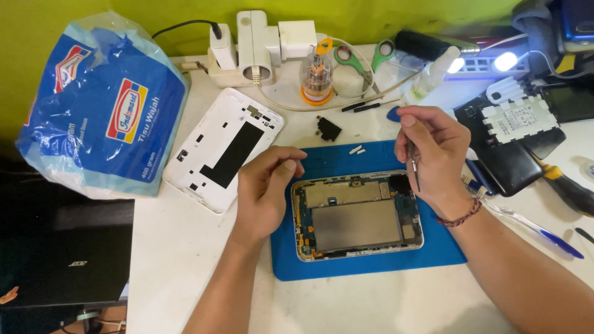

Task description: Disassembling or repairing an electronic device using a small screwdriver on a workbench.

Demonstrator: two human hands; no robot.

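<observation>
A white desk (185, 247) stands against a yellow-green wall, crowded with repair gear. In the middle lies a blue work mat (371, 263), and on it an opened tablet (357, 215) with its back removed, circuit boards and a grey metal plate exposed. The left hand (266, 185) rests at the tablet's upper left corner, its fingers loosely curled together and touching the frame edge, holding nothing. The right hand (433, 154) hovers above the tablet's upper right corner, fingers pinched on a thin metal tool (414, 168) that points down at the board. The white back cover (223, 147) lies just left of the mat. A blue tissue pack (99, 105) sits far left, scissors (362, 59) and a power strip (260, 49) behind.
</observation>
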